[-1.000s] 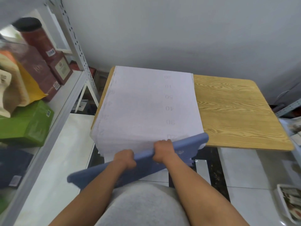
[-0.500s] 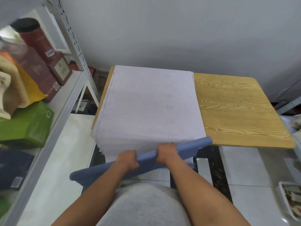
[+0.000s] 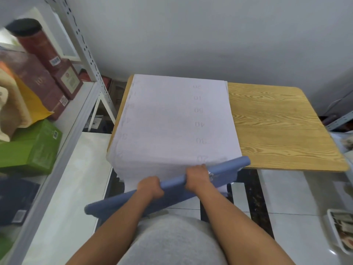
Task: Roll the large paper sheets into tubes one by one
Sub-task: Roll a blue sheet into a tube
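While white sheet (image 3: pixel 172 127) lies flat on left half of wooden table (image 3: pixel 282 127), near end hangs over front edge, wound into blue roll (image 3: pixel 227 169). Left hand (image 3: pixel 150 188) clenched round roll near its middle; right hand (image 3: pixel 197 176) grasps it just beside, further right. Faint mirrored numbers show through sheet. Metal shelf (image 3: pixel 76 119) at left carries green box (image 3: pixel 36 148), dark red cartons (image 3: pixel 44 83).

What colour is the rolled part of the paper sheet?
Blue rolled part, clearest in the head view.
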